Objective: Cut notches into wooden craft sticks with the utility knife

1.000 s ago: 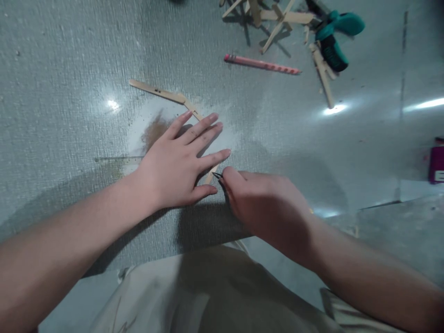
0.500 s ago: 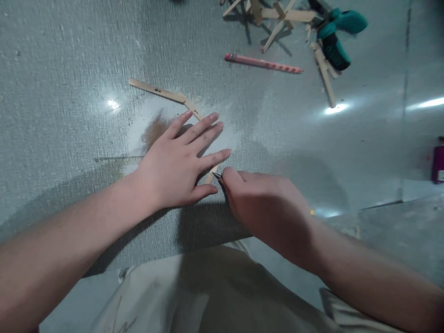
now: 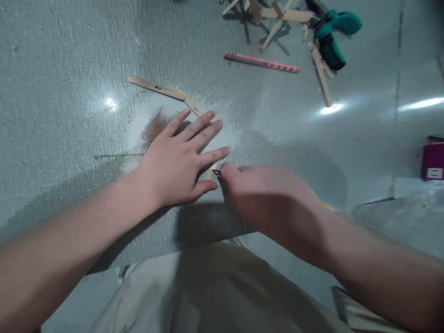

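My left hand (image 3: 176,162) lies flat with its fingers spread over jointed wooden craft sticks, pressing them to the table. One craft stick (image 3: 156,88) with small dark slots reaches out to the upper left; a second slotted stick (image 3: 193,106) angles under my fingers. Between thumb and index finger shows a short length of stick (image 3: 212,170). My right hand (image 3: 263,194) is closed round what looks like a craft knife (image 3: 216,172), its dark pointed tip touching or just over that stick. The rest of the knife is hidden in my grip; a yellow bit shows by the wrist.
A pink pencil (image 3: 262,62) lies beyond my hands. Behind it are a craft-stick assembly (image 3: 277,21), a teal-and-black handled tool (image 3: 335,32) and loose sticks (image 3: 321,76). A clear ruler (image 3: 118,157) runs under my left hand. A purple object (image 3: 433,159) sits at far right.
My right wrist has shifted slightly right, and the tool tip has turned a little on the stick. My left hand stays in place. The view has shifted slightly.
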`<state>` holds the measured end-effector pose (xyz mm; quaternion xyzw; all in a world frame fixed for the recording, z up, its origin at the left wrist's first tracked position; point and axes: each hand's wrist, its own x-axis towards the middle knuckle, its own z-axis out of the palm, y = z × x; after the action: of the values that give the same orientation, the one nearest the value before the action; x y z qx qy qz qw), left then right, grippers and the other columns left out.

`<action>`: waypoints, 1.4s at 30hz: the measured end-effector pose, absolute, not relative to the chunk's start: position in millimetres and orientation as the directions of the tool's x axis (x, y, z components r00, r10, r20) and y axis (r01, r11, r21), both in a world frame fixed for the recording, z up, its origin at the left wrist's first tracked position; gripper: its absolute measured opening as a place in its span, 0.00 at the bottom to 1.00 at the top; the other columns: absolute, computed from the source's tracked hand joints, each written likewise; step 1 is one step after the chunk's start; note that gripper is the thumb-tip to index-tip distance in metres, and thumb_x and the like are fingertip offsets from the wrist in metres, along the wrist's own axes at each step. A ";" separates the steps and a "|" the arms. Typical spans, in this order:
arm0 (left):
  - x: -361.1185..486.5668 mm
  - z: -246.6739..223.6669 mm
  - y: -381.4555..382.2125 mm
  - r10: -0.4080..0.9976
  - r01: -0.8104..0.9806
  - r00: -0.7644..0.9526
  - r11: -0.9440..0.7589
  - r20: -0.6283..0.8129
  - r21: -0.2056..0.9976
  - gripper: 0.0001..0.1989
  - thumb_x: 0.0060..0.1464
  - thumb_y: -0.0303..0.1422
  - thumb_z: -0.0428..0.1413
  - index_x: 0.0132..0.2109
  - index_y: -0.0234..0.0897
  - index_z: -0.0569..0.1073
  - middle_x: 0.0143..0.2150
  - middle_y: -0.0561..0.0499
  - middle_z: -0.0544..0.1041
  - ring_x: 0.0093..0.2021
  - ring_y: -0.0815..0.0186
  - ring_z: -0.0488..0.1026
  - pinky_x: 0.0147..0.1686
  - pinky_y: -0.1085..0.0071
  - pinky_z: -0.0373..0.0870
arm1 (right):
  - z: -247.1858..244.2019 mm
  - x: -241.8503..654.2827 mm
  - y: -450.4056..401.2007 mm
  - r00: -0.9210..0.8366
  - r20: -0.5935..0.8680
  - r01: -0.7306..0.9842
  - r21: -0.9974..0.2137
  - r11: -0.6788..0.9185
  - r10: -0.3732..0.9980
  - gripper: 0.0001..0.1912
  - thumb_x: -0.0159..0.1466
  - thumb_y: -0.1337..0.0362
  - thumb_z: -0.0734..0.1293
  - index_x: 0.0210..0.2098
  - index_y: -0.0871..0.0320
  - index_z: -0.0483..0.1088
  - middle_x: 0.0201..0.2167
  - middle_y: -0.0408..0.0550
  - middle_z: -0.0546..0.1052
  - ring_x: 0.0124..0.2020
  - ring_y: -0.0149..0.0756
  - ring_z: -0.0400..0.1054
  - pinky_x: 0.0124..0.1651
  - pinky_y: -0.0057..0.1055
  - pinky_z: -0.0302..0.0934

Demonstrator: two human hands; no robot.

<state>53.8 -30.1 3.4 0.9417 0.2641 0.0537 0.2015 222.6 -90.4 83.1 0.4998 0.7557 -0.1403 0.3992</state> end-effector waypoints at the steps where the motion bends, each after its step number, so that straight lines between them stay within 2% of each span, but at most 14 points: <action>1: 54.0 4.1 -30.2 0.516 0.480 0.856 -0.787 -0.011 0.387 0.31 0.64 0.55 0.52 0.69 0.51 0.68 0.77 0.54 0.58 0.78 0.43 0.50 0.75 0.37 0.43 | 84.5 221.7 -89.1 -0.161 -0.760 0.871 0.191 0.453 0.630 0.13 0.68 0.75 0.60 0.49 0.63 0.71 0.29 0.55 0.79 0.28 0.43 0.76 0.27 0.34 0.42; 6: 54.1 6.7 -32.2 0.510 0.481 0.860 -0.814 0.003 0.326 0.31 0.65 0.55 0.51 0.69 0.48 0.68 0.77 0.53 0.59 0.78 0.45 0.51 0.75 0.39 0.45 | 87.0 214.6 -86.8 -0.126 -0.785 0.866 0.211 0.453 0.607 0.15 0.68 0.76 0.59 0.51 0.64 0.70 0.31 0.57 0.79 0.30 0.47 0.77 0.29 0.35 0.48; 10: 52.8 8.7 -34.3 0.516 0.483 0.857 -0.816 0.021 0.319 0.31 0.67 0.53 0.51 0.70 0.46 0.67 0.77 0.46 0.59 0.78 0.46 0.52 0.74 0.40 0.46 | 87.5 208.9 -88.3 -0.092 -0.801 0.868 0.227 0.442 0.591 0.13 0.68 0.76 0.58 0.48 0.63 0.70 0.30 0.56 0.78 0.31 0.49 0.78 0.30 0.35 0.52; 18: 52.0 9.9 -35.3 0.526 0.482 0.850 -0.805 0.040 0.347 0.29 0.69 0.50 0.51 0.69 0.43 0.69 0.77 0.45 0.60 0.77 0.41 0.53 0.73 0.38 0.46 | 87.6 207.0 -95.9 -0.065 -0.773 0.899 0.228 0.373 0.631 0.10 0.69 0.76 0.59 0.46 0.60 0.67 0.31 0.55 0.79 0.32 0.47 0.79 0.27 0.34 0.44; 27: 50.5 12.0 -37.8 0.530 0.492 0.848 -0.802 0.022 0.339 0.28 0.69 0.49 0.51 0.70 0.42 0.68 0.77 0.46 0.59 0.77 0.42 0.53 0.74 0.40 0.45 | 84.9 207.1 -99.5 -0.049 -0.749 0.911 0.237 0.337 0.660 0.10 0.70 0.76 0.59 0.46 0.60 0.68 0.32 0.56 0.80 0.32 0.47 0.78 0.27 0.35 0.42; 32: 50.2 9.8 -37.6 0.539 0.508 0.842 -0.808 0.028 0.300 0.32 0.66 0.53 0.54 0.71 0.47 0.66 0.77 0.44 0.59 0.78 0.46 0.53 0.75 0.41 0.48 | 73.4 216.9 -107.1 -0.089 -0.692 0.916 0.226 0.332 0.716 0.11 0.71 0.75 0.58 0.45 0.59 0.69 0.31 0.55 0.80 0.30 0.47 0.77 0.27 0.35 0.40; 37: 51.5 6.5 -36.6 0.524 0.496 0.852 -0.818 0.020 0.292 0.33 0.66 0.55 0.53 0.71 0.46 0.67 0.77 0.42 0.57 0.78 0.45 0.53 0.75 0.41 0.48 | 60.6 234.9 -119.0 -0.117 -0.630 0.918 0.226 0.325 0.768 0.09 0.72 0.71 0.57 0.42 0.59 0.69 0.27 0.52 0.78 0.25 0.43 0.74 0.27 0.35 0.37; 40: 51.9 4.6 -36.3 0.518 0.490 0.855 -0.828 0.037 0.273 0.33 0.67 0.56 0.52 0.71 0.45 0.66 0.77 0.42 0.57 0.78 0.45 0.53 0.75 0.40 0.47 | 51.9 246.2 -125.6 -0.210 -0.533 0.915 0.187 0.356 0.820 0.09 0.72 0.68 0.58 0.40 0.60 0.69 0.24 0.49 0.75 0.21 0.40 0.68 0.27 0.34 0.35; 42: 51.7 4.2 -36.0 0.499 0.473 0.865 -0.842 0.044 0.258 0.34 0.68 0.56 0.50 0.72 0.43 0.65 0.77 0.42 0.59 0.78 0.47 0.53 0.75 0.41 0.46 | 47.2 251.7 -128.1 -0.291 -0.423 0.912 0.148 0.382 0.858 0.12 0.74 0.65 0.58 0.38 0.60 0.69 0.22 0.48 0.73 0.20 0.38 0.64 0.27 0.34 0.35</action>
<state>51.7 -36.0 4.2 0.9582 0.2537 0.0546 0.1204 251.7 -128.1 47.2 0.5526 0.8010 -0.0605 0.2221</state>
